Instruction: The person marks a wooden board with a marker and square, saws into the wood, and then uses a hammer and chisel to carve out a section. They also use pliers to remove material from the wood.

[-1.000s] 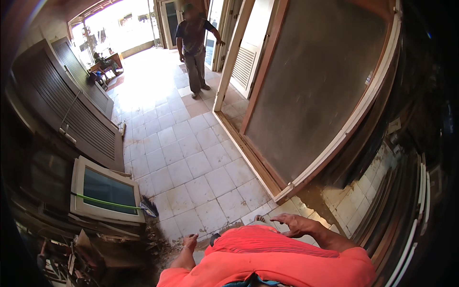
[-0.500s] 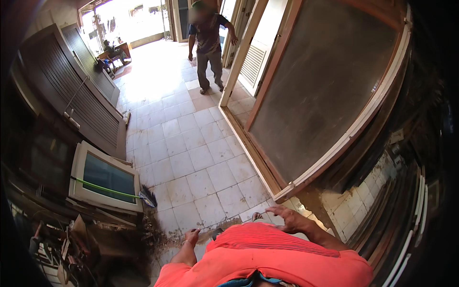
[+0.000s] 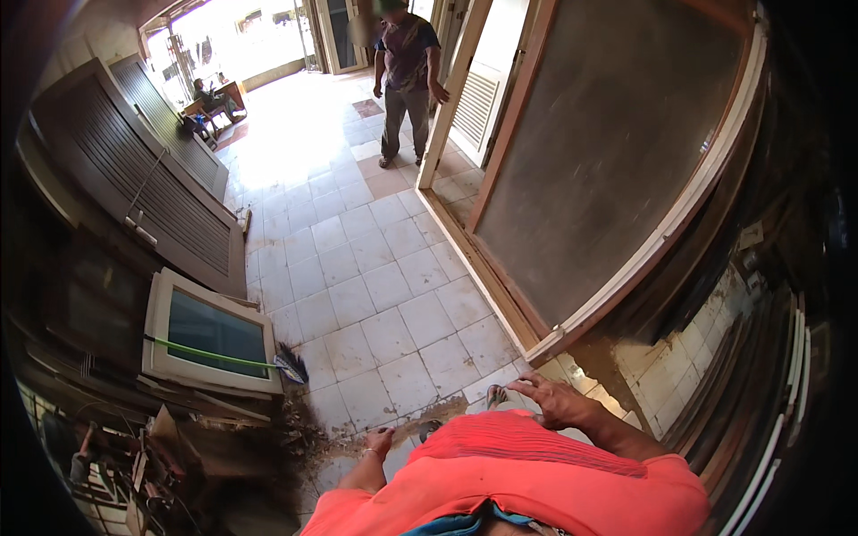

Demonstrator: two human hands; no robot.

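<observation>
I am looking down: my right hand is spreading open over a grey slab on the tiled floor, gripping nothing; my left hand is hanging empty. The slab is looking stiff and heavy, best taken by its edges.

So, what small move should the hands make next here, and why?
Probably reach the left hand toward the broom with the green handle. Both hands look empty, the right hand hovers by the foot, and dirt lies on the tiled floor nearby.
</observation>
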